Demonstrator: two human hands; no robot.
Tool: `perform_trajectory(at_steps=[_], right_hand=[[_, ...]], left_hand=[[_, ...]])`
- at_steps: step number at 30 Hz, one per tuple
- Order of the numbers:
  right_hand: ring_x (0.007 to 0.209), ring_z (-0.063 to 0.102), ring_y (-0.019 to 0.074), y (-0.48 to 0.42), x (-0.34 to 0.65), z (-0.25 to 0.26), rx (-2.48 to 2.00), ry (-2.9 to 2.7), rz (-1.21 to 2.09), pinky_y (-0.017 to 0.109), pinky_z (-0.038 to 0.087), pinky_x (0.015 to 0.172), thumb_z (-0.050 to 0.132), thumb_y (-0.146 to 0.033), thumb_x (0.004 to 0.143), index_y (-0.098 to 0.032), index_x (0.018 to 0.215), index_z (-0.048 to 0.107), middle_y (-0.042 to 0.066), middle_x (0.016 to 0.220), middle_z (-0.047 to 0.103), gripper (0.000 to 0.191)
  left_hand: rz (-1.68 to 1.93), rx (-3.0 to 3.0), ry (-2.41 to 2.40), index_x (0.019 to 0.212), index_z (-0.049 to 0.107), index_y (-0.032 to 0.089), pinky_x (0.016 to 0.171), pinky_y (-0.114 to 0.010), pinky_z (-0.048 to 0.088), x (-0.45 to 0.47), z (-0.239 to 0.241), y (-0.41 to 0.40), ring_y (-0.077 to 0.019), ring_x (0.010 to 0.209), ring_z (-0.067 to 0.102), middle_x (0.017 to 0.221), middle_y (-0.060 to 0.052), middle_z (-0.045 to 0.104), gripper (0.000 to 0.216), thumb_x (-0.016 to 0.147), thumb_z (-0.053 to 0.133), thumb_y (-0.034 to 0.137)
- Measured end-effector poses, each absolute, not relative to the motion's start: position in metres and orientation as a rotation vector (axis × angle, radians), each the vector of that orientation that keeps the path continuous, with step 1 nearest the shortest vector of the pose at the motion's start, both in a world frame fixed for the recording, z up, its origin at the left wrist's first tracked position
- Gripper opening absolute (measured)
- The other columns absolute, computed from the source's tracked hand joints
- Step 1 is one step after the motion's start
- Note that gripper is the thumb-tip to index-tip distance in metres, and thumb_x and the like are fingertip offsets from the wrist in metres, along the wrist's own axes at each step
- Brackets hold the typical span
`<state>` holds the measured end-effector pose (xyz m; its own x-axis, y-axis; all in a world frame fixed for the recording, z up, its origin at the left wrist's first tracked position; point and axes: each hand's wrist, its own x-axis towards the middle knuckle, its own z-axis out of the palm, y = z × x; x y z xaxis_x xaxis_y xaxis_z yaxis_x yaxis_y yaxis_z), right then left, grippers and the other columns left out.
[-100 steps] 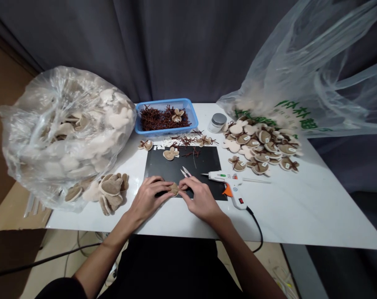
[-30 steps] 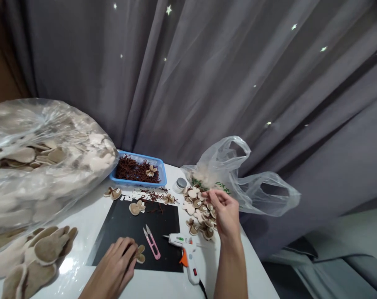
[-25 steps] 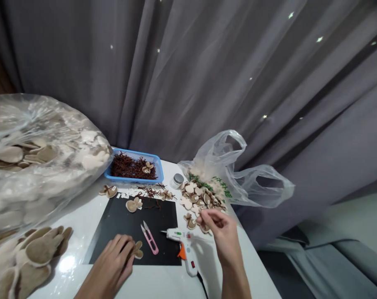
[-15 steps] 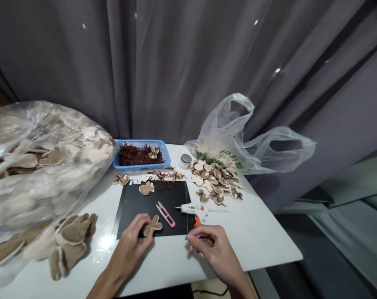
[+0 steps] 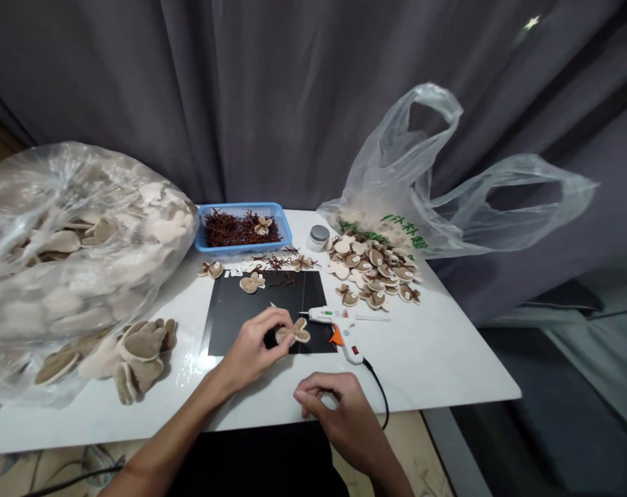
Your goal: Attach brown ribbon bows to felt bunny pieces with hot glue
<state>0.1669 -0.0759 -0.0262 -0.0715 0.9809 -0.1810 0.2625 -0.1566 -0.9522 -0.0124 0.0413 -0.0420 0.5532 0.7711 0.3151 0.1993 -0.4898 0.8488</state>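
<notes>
My left hand [image 5: 264, 345] pinches a brown fabric rabbit-head piece [image 5: 301, 331] over the black mat [image 5: 230, 314], its two ears pointing right. Under that hand, the tip of the snips [image 5: 273, 305] pokes out and the rest is hidden. Closer to the table's front edge, my right hand [image 5: 328, 404] is closed, thumb against fingertips; whatever is between them is too small to make out. A white glue gun [image 5: 339, 321] with an orange trigger lies just beyond it, nozzle to the left. Another rabbit-head piece [image 5: 251, 283] rests on the mat's back edge.
A blue basket [image 5: 199, 238] of dark red bows stands at the back, beside a small lidded jar [image 5: 319, 236]. Finished rabbit heads [image 5: 372, 269] with bows are heaped before a plastic bag [image 5: 421, 200]. A big clear bag [image 5: 85, 276] and loose pieces [image 5: 142, 352] fill the left.
My left hand has moved right with the rabbit-head piece and now covers most of the snips. My right hand has drawn back from the glue gun toward the front edge. The view has shifted.
</notes>
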Motion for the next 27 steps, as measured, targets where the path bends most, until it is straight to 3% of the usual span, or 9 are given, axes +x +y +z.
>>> perform_trajectory(at_steps=[11,16,27], right_hand=[[0.07,0.066,0.0189,-0.052,0.195,-0.002,-1.449,-1.584,1.021,0.028,0.05,0.073,0.065,-0.028,0.096,-0.022,0.074,0.077,0.003,0.071,0.074,0.025],[0.083,0.072,0.0246,0.0,0.213,-0.001,-1.452,-1.654,0.771,0.034,0.054,0.081,0.061,-0.027,0.095,-0.022,0.088,0.084,0.009,0.091,0.082,0.025],[0.07,0.064,0.0203,0.032,0.21,-0.027,-1.526,-1.881,0.684,0.03,0.044,0.071,0.059,-0.018,0.096,-0.022,0.074,0.079,0.006,0.076,0.078,0.03]], left_hand=[[0.484,2.275,0.536,0.107,0.068,0.02,0.083,-0.031,0.052,0.004,-0.04,0.069,-0.0191,0.092,0.067,0.111,-0.008,0.066,0.02,0.109,0.05,0.028],[0.457,2.268,0.512,0.111,0.073,0.02,0.083,-0.033,0.053,0.006,-0.036,0.065,-0.0209,0.091,0.068,0.109,-0.009,0.068,0.024,0.109,0.051,0.029],[0.603,2.171,0.536,0.112,0.073,0.02,0.091,-0.032,0.054,-0.009,-0.011,0.065,-0.0203,0.1,0.07,0.114,-0.009,0.07,0.021,0.108,0.054,0.027]])
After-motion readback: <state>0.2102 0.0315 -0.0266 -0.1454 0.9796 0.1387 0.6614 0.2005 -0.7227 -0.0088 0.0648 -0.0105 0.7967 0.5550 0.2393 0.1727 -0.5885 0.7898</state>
